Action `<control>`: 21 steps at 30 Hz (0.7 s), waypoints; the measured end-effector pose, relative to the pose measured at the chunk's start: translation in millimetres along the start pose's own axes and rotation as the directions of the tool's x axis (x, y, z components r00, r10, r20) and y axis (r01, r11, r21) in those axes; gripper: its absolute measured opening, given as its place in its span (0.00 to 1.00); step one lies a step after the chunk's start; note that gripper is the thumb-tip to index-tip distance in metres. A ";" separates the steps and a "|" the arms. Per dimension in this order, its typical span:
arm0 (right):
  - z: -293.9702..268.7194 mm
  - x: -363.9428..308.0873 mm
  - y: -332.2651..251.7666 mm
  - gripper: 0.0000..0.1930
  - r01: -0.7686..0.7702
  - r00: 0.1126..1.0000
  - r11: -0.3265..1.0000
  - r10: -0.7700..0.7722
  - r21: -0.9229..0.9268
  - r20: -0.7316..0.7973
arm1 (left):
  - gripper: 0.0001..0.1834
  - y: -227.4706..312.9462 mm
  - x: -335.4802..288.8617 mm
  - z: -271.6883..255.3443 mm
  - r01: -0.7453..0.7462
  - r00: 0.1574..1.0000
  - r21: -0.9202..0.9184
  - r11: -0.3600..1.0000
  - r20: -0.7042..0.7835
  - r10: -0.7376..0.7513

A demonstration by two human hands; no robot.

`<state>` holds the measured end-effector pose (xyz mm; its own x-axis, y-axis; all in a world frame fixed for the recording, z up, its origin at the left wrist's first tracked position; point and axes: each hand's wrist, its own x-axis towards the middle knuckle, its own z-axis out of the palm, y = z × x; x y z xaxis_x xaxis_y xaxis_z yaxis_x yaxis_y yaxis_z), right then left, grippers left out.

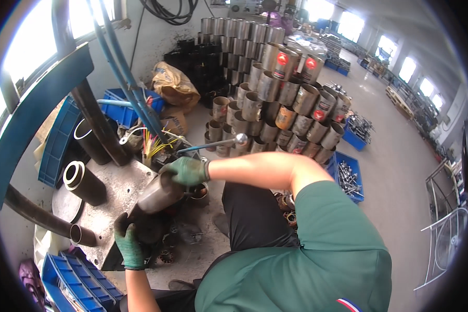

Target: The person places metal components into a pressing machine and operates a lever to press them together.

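My right hand (188, 171), in a green work glove, grips one end of a grey metal cylinder (160, 195). The cylinder is tilted at the edge of a steel press table (122, 182). Lower down, my gloved left hand (128, 247) is open beside the table's near edge, thumb and fingers apart, with nothing in it. On the table stand a thick dark tube with a pale ringed top (86, 184) and a wider tube (93, 143). A short narrow pipe (83, 235) lies near the table's left corner.
Many metal cylinders (268, 86) are stacked ahead on the floor. A lever with a ball knob (241, 139) sticks out above my right forearm. Blue bins of metal parts (348, 179) stand at the right. Blue crates (78, 281) sit at lower left; a blue press frame (41, 112) rises at left.
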<state>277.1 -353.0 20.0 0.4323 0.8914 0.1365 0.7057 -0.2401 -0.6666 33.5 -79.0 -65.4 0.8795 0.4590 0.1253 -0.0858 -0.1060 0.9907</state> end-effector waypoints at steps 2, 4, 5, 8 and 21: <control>-27.7 -27.9 42.4 0.27 -0.090 0.996 0.970 0.087 -0.228 -0.020 | 0.24 10.0 -0.3 9.0 0.000 0.999 0.017 1.000 0.043 -0.001; -50.6 -59.3 69.7 0.27 -0.171 0.979 0.936 0.196 -0.306 0.054 | 0.21 15.0 -4.3 11.3 0.055 0.996 0.028 0.998 0.062 -0.057; -65.2 -73.4 69.1 0.27 -0.228 0.944 0.840 0.315 -0.492 0.100 | 0.20 13.9 -4.1 10.5 0.099 0.993 0.068 0.993 0.052 -0.102; -109.8 -131.5 81.6 0.25 -0.619 0.768 0.749 0.640 -0.236 0.015 | 0.19 11.2 -3.7 12.2 0.036 0.995 0.122 0.992 0.087 -0.046; -367.7 -337.4 70.6 0.18 -0.459 0.041 0.782 0.492 0.421 -0.870 | 0.19 14.3 0.8 19.9 -0.032 0.996 0.181 0.983 0.093 0.015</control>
<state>387.5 -812.0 196.3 0.8532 -0.4161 0.3147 0.1169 -0.4353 -0.8926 42.3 -97.7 -52.1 0.9179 0.3732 0.1347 -0.0275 -0.2788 0.9600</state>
